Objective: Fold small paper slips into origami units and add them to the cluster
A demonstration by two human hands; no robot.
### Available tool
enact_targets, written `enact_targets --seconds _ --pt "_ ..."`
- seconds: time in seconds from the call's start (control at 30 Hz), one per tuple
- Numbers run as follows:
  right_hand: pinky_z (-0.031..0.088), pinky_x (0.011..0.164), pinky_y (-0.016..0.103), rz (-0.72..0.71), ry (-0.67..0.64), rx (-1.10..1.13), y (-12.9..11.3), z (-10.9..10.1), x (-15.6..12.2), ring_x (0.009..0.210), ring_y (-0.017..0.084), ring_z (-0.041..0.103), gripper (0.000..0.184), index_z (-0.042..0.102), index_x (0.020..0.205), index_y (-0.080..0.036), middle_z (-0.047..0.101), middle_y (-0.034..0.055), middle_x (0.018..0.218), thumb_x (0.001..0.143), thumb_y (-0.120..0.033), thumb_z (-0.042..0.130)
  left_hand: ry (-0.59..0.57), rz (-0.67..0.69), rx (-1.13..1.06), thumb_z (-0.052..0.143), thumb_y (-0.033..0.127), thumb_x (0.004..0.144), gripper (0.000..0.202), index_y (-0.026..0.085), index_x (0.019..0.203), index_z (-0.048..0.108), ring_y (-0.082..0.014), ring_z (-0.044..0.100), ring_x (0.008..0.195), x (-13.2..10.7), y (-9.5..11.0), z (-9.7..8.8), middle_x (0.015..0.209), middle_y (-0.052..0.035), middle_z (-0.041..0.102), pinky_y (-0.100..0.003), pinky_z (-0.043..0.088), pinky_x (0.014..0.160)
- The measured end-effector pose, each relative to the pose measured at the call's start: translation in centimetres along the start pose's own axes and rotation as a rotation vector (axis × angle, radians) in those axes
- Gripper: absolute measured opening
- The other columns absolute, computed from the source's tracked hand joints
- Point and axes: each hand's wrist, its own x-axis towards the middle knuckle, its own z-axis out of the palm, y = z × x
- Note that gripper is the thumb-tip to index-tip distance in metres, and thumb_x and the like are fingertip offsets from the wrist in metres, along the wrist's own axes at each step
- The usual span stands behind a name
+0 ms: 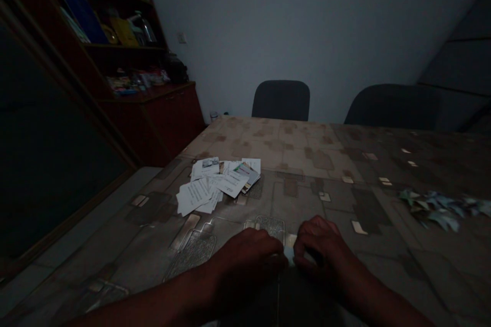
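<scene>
Close to the table's near edge, my left hand (251,253) and my right hand (317,245) face each other with a narrow gap between them. Both hands are closed, fingers bent in a pinch, on a small pale piece of paper (289,256). Only a sliver of that paper shows between the fingertips; its shape is mostly hidden. Ahead and to the left lies a loose pile of printed paper cards (199,195), some overlapping, with a coloured one (248,176) at its right side. Far to the right sits a heap of crumpled or folded paper pieces (441,209).
A patterned cloth covers the table (284,148). Two dark chairs, one near the middle (281,99) and one at the right (391,106), stand at its far side before a pale wall. A reddish cabinet (172,117) with loaded shelves stands at the left. The room is dim.
</scene>
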Motion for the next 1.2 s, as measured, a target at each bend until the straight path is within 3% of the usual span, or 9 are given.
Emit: enact_targets --seconds 0.1,0.3,0.8,0.93,1.03,1.2 --pt "0.035 0.077 0.035 0.005 0.002 -0.014 -0.2 0.0 0.1 0.083 0.02 0.054 0.018 0.063 0.072 -0.021 0.062 -0.001 0.077 0.073 -0.003 0.067 0.075 -0.056 -0.005 0.048 0.031 0.101 0.015 0.021 0.096 0.059 -0.014 0.056 0.075 -0.5 0.4 0.7 0.08 0.0016 0.06 -0.026 0.041 0.07" --pt "0.035 0.077 0.035 0.01 0.008 -0.012 -0.5 -0.1 0.2 0.082 0.02 0.055 0.019 0.063 0.069 -0.019 0.062 -0.0008 0.074 0.069 -0.001 0.067 0.107 0.106 0.179 0.056 0.018 0.096 0.007 0.024 0.1 0.058 -0.0136 0.053 0.075 -0.9 0.6 1.8 0.087 0.0006 0.059 -0.026 0.041 0.07" --pt "0.035 0.078 0.036 -0.012 0.029 0.013 -0.5 -0.2 -0.1 0.082 0.02 0.054 0.021 0.059 0.074 -0.02 0.061 -0.0009 0.078 0.074 -0.001 0.064 0.228 0.163 0.286 0.056 0.016 0.094 0.006 0.022 0.096 0.057 -0.0133 0.05 0.073 -1.0 0.2 2.9 0.084 0.0005 0.057 -0.025 0.042 0.066" --pt "0.037 0.08 0.037 0.031 -0.029 0.077 -0.5 -0.9 -0.2 0.086 0.021 0.055 0.014 0.058 0.08 -0.022 0.061 -0.0009 0.081 0.085 -0.009 0.063 0.255 0.132 0.293 0.057 0.018 0.094 0.005 0.022 0.096 0.058 -0.0141 0.052 0.075 -0.9 0.3 3.4 0.084 0.0002 0.058 -0.026 0.043 0.068" --pt "0.039 0.082 0.038 0.121 0.007 0.142 -0.6 -0.7 -0.4 0.091 0.023 0.054 0.011 0.058 0.088 -0.023 0.062 0.0011 0.089 0.089 -0.013 0.057 0.249 0.117 0.288 0.056 0.018 0.095 0.006 0.023 0.097 0.058 -0.0151 0.054 0.077 -0.9 0.4 3.6 0.086 -0.0008 0.059 -0.027 0.044 0.069" --pt "0.04 0.083 0.043 0.201 0.094 0.054 -0.6 0.8 -0.9 0.095 0.028 0.054 0.02 0.058 0.094 -0.025 0.063 0.0047 0.096 0.079 -0.02 0.07 0.257 0.115 0.231 0.053 0.02 0.096 0.007 0.023 0.096 0.06 -0.0157 0.056 0.077 -0.9 0.2 3.7 0.086 -0.0015 0.061 -0.028 0.045 0.069"
